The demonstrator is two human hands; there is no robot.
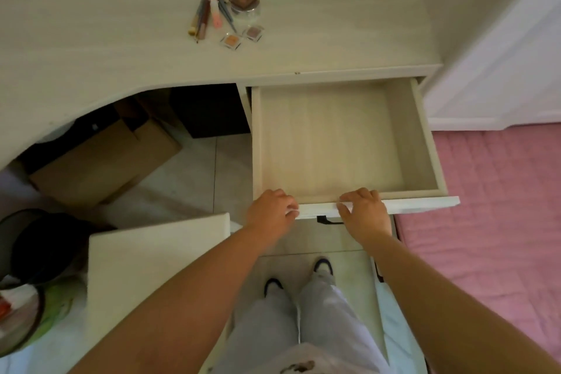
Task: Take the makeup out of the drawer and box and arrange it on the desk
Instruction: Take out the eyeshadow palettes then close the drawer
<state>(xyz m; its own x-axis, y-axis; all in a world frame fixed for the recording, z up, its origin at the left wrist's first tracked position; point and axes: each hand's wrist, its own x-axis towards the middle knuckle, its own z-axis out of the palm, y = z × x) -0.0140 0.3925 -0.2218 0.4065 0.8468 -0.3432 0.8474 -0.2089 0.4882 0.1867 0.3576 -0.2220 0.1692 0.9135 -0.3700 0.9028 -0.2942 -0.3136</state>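
Observation:
The pale wooden drawer (425,143) stands pulled out under the desk's right end, and nothing lies inside it. My left hand (270,212) and my right hand (364,211) both rest on the drawer's front panel (425,203), fingers curled over its top edge, either side of a dark handle (329,221). On the desk (91,39) lies the makeup: several pencils and tubes (209,12) side by side, a glass jar (245,0) with a brown top, and two small square eyeshadow pots (232,40) (253,32).
A cardboard box (100,158) sits on the floor under the desk. A white stool (151,264) stands at my left, with a dark bin (33,240) beyond it. A pink quilted bed (491,209) lies to the right of the drawer.

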